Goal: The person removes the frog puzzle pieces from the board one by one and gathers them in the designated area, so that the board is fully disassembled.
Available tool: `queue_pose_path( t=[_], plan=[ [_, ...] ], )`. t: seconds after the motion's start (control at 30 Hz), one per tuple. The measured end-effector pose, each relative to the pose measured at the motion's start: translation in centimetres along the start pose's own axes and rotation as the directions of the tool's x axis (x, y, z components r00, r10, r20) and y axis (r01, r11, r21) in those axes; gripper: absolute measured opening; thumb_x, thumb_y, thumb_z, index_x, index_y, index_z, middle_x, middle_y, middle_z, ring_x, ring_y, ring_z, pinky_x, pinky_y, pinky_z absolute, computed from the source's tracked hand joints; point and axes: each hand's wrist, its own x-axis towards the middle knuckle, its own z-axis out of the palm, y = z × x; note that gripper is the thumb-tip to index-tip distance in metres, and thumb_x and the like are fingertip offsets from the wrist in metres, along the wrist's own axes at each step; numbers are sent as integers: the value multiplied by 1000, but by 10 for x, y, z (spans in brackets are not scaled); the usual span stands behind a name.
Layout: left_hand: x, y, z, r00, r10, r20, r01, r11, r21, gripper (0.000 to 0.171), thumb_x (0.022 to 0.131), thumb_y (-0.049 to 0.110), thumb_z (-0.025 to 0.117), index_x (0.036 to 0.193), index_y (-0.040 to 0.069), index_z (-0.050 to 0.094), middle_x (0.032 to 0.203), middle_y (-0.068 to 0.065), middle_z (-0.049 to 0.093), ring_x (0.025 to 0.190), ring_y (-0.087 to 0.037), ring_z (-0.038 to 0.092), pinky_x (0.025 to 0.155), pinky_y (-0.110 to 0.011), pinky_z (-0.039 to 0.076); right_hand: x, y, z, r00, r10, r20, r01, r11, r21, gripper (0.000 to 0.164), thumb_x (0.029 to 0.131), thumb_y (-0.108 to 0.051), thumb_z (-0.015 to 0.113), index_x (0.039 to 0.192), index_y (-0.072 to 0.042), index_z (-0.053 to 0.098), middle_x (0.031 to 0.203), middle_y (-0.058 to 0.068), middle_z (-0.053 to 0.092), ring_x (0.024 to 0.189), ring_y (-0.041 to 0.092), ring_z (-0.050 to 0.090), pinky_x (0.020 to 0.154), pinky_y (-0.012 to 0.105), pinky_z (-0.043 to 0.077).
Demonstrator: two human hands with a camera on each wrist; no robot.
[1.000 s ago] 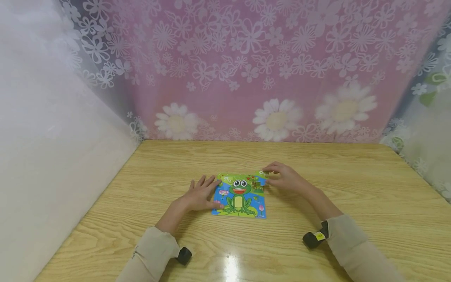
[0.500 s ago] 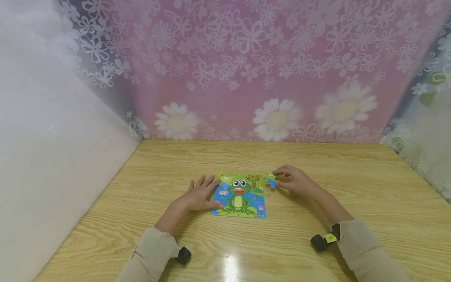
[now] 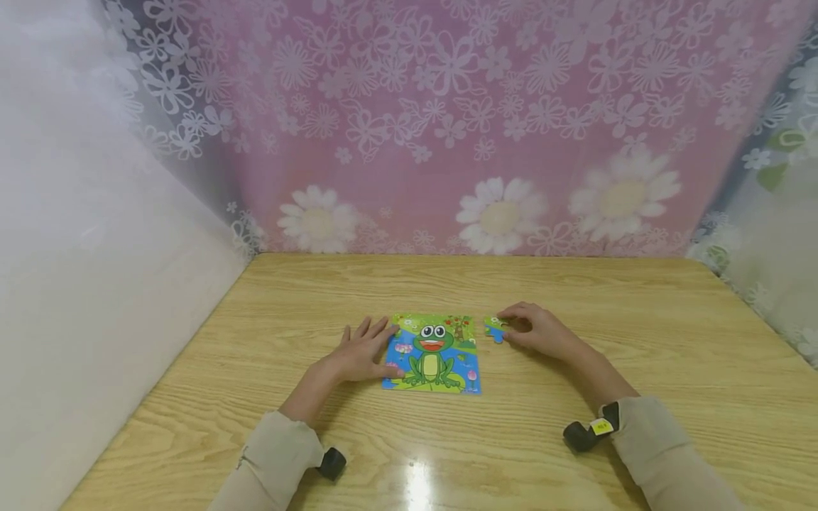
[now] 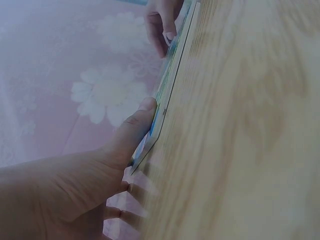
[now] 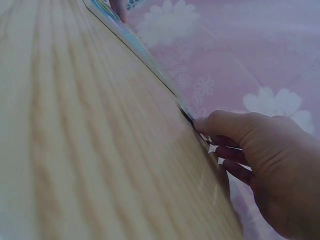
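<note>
Piece (image 3: 493, 329) juts leftward from pinching right hand (image 3: 537, 331), just right of board (image 3: 431, 353); left hand (image 3: 359, 355), fingers spread, touches board's left edge.

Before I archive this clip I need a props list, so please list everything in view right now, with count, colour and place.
Frog jigsaw puzzle: 1, green and blue, on the table
Loose jigsaw piece: 1, green and blue, apart from the puzzle, to its right
Table: 1, yellowish wood grain, under the puzzle
Flowered backdrop: at least 1, mainly pink with white flowers, behind the table
Whitish sheet: at least 1, pale, left of the table
Wrist cameras: 2, black, one per wrist
Yellow label: 1, yellow, by the right wrist
Sleeves: 2, beige, one per arm
Left hand: 1, bare, at the puzzle's left edge
Right hand: 1, bare, pinching the loose piece
</note>
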Motion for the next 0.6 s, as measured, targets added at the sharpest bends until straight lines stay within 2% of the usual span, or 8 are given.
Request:
queue_pose_path(
  t=[0.6],
  plan=[
    [-1,1,-1,1000,3,11,-3,1000,4,87,81,59,58,148,15,22,152,-10,8,136,-37,-2,100,-62,-3,-3,8,2,999,-38,-18,38,999,12,40,85,-16,68,121,-2,58,119,17,54,115,37,43,97,52,29]
  ],
)
